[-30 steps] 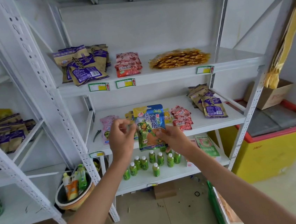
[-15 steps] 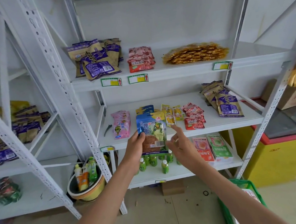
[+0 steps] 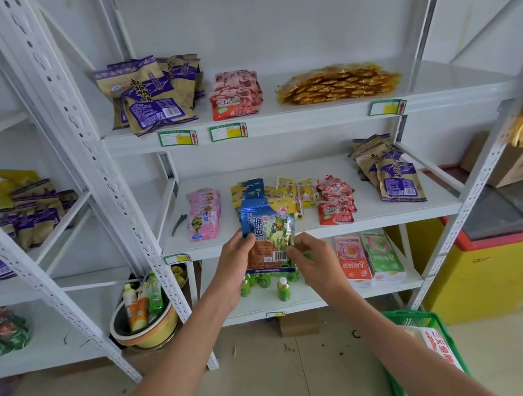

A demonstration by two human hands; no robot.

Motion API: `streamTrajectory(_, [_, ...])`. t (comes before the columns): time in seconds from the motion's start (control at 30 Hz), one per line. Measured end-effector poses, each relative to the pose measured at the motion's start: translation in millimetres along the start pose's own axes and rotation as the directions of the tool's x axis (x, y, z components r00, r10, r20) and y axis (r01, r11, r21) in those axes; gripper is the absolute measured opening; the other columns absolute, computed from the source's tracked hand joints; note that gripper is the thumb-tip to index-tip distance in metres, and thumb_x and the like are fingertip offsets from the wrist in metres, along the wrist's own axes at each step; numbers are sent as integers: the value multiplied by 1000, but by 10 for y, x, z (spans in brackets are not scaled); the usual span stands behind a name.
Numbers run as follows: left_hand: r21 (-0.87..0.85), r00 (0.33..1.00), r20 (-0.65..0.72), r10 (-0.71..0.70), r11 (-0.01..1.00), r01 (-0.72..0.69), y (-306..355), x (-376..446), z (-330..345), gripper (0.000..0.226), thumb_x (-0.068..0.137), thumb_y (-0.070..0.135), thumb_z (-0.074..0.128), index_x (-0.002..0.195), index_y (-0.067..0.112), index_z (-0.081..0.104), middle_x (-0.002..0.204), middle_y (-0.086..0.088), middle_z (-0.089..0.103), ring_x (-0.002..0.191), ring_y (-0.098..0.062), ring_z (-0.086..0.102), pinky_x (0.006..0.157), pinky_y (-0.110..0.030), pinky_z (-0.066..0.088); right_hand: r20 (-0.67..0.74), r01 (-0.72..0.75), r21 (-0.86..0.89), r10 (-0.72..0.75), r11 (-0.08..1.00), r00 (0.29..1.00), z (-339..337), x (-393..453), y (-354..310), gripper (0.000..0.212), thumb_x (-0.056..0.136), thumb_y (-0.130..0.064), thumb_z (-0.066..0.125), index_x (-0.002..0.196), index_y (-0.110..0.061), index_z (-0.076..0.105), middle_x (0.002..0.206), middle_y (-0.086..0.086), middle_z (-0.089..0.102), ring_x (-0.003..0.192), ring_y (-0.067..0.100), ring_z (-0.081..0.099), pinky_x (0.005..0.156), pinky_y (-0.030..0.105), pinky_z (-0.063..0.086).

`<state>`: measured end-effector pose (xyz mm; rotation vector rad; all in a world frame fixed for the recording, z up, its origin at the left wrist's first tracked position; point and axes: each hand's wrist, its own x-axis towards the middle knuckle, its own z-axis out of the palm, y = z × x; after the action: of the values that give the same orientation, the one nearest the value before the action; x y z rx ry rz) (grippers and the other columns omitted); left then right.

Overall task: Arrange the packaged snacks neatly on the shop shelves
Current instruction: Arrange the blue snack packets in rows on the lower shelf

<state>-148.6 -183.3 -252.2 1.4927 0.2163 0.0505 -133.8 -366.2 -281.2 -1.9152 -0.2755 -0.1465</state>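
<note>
- Left hand (image 3: 234,258) pinching the left edge of the blue snack packet (image 3: 269,239), thumb on the front, fingers curled behind.
- Right hand (image 3: 313,261) nipping the lower right corner by the barcode, remaining fingers loosely bent.
- Packet held upright just in front of the middle shelf (image 3: 385,217), over its front lip, not yet laid down.
- Matching blue packets (image 3: 248,191) lying just behind on the same shelf: likely landing spot, by the look of it.
- Risk: slick foil held only at the edges, so an early release could tip it off the lip toward the green bottles (image 3: 283,289) below.
- Risk: sliding it in too hard could shove the yellow packets (image 3: 289,196) or nudge the pink packets (image 3: 205,213), spoiling the rows.
- Tight slot there, pink on the left, yellow and red packets (image 3: 335,204) on the right, all close together.
- Elsewhere: purple-and-tan bags (image 3: 390,174) at the far right, gold wrapped snacks (image 3: 337,83) up top, a green basket (image 3: 429,331) on the floor by the right forearm.
- Small dark object (image 3: 179,224) left of the pink pile, too blurred to name.
</note>
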Motion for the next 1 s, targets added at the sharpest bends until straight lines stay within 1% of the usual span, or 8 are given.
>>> streamTrajectory(0.1, [136,968,-200,152,983,-126,-20,-25,128,24,103,28,62,126,25,54,117,3,66,104,-10,65,74,-22,44,-117,-36,16,37,999,992,-25,-24,39,6,99,-19,69,95,-23,68,89,-11,73,84,5,68,75,30,57])
streamTrajectory(0.17, [151,977,-153,151,980,-128,-84,-79,297,30,100,38,65,125,27,52,115,5,65,105,-8,63,75,-24,46,-162,6,-54,-14,999,987,29,-74,72,7,98,-20,71,96,-25,67,91,-16,72,86,1,69,76,35,61])
streamTrajectory(0.33, [132,987,-135,92,989,-74,-379,42,517,26,104,36,60,130,33,61,118,3,73,104,-11,72,90,-35,60,142,265,-226,-237,937,961,181,-179,282,27,102,-36,56,128,-38,63,127,-25,54,107,0,62,77,36,60])
streamTrajectory(0.5, [90,985,-173,-8,996,24,-485,301,259,12,106,31,57,106,28,68,106,-1,75,107,-22,69,86,-32,50,37,-61,-198,69,978,997,78,-28,602,47,98,-40,68,140,-41,46,109,-14,63,90,2,64,78,39,59])
streamTrajectory(0.6, [95,992,-110,-65,993,76,-594,522,168,17,103,34,61,113,26,72,107,-1,80,105,-24,75,104,-50,53,104,-178,-146,194,973,976,114,191,792,9,97,-41,70,104,-41,65,70,-16,57,62,1,52,62,31,45])
streamTrajectory(0.7, [82,992,-88,-90,992,97,-679,843,78,26,97,42,64,118,29,71,112,1,79,109,-21,74,107,-52,51,136,-194,-151,215,969,967,239,510,912,31,97,-32,70,67,-33,61,59,-2,54,54,6,43,57,32,34])
streamTrajectory(0.9, [327,985,-154,78,945,-24,-993,1815,-203,25,97,29,73,116,19,60,105,2,70,100,-10,68,76,-25,48,90,-283,-194,305,939,948,604,1483,1256,17,95,-32,72,83,-20,76,70,1,71,64,17,64,64,38,54])
streamTrajectory(1.0, [659,984,13,179,739,-143,-1245,2306,-437,35,93,31,78,119,19,57,100,10,68,87,-4,68,68,-25,48,58,-321,-366,365,874,929,804,1945,1462,18,96,-40,69,84,-28,74,73,-7,72,74,19,69,67,34,56])
